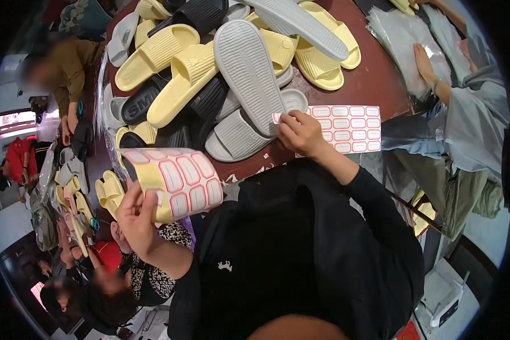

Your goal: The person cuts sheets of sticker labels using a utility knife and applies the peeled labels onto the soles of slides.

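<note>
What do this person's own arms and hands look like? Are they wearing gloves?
No gloves: the left hand and right hand are both bare. The left sleeve and right sleeve are plain black and stop short of the wrists, leaving some forearm uncovered. I see no watch or bracelet on either wrist.

I am seeing letters (141, 104), seemingly "GM", on a black slipper (145, 97); a white emblem (225, 266) is marking the black top (260, 243); any print on the red-framed label sheets (191, 182) is proving illegible.
</note>
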The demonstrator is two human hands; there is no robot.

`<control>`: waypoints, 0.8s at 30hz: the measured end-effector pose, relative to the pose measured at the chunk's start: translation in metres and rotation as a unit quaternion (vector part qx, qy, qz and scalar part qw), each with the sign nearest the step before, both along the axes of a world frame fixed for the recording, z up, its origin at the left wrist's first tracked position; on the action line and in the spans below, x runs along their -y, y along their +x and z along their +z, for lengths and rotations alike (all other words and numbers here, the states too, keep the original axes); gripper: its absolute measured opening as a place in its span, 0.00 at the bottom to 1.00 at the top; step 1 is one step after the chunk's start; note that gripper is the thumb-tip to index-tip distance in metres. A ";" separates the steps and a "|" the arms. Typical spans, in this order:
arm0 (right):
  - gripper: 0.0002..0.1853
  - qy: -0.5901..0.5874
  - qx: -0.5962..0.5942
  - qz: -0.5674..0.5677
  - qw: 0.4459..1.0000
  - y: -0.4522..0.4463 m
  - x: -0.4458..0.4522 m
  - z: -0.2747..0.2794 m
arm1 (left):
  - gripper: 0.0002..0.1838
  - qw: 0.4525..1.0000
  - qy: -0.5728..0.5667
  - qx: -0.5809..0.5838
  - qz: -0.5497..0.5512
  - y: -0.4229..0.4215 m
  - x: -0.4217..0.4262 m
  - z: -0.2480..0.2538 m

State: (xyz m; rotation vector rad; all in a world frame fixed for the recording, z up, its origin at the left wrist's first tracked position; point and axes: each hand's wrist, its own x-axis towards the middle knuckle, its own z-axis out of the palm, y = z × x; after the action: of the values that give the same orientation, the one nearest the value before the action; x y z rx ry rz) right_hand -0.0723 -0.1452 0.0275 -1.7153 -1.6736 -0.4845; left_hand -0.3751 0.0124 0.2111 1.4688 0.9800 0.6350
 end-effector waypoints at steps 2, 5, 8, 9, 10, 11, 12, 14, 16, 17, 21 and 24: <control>0.11 -0.002 0.025 0.016 1.000 0.000 -0.005 -0.007 | 0.21 1.000 -0.002 0.008 0.016 0.009 -0.001 -0.004; 0.09 -0.048 -0.002 -0.006 0.999 0.000 -0.005 -0.012 | 0.20 0.998 -0.021 0.030 0.048 0.016 -0.001 -0.016; 0.09 -0.112 -0.035 -0.095 0.989 -0.016 -0.018 -0.002 | 0.20 0.999 -0.010 0.023 0.024 0.019 0.000 -0.022; 0.09 -0.143 -0.053 -0.141 0.978 -0.020 -0.020 0.000 | 0.20 1.000 -0.004 0.018 0.011 0.020 0.002 -0.023; 0.09 -0.143 -0.055 -0.141 0.978 -0.021 -0.021 0.000 | 0.20 1.000 -0.004 0.017 0.011 0.025 0.004 -0.022; 0.08 -0.155 -0.086 -0.149 0.973 -0.023 -0.023 -0.001 | 0.20 0.999 -0.029 0.031 -0.004 0.034 0.006 -0.020; 0.08 -0.166 -0.119 -0.152 0.967 -0.026 -0.028 -0.002 | 0.19 0.998 -0.052 0.043 -0.013 0.044 0.009 -0.018; 0.07 -0.176 -0.156 -0.138 0.962 -0.031 -0.035 -0.006 | 0.19 0.996 -0.068 0.050 -0.007 0.053 0.013 -0.019; 0.09 -0.166 -0.183 -0.062 0.967 -0.016 -0.023 -0.007 | 0.19 0.994 -0.093 0.034 -0.052 0.061 0.015 -0.024; 0.09 -0.164 -0.183 -0.058 0.968 -0.010 -0.018 0.004 | 0.19 0.994 -0.089 0.034 -0.049 0.065 0.016 -0.024; 0.17 -0.109 -0.380 -0.009 0.919 -0.008 0.003 0.099 | 0.19 0.980 -0.165 0.050 -0.098 0.091 0.024 -0.027; 0.21 -0.062 -0.408 0.057 0.909 -0.034 -0.002 0.123 | 0.19 0.959 -0.196 0.042 -0.198 0.111 0.029 -0.033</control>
State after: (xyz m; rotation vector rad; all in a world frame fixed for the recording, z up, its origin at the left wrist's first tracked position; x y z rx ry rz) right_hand -0.1064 -0.1430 0.1501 -1.5674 -1.1745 0.3775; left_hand -0.2640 -0.0165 0.1785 1.2215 0.6697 0.1925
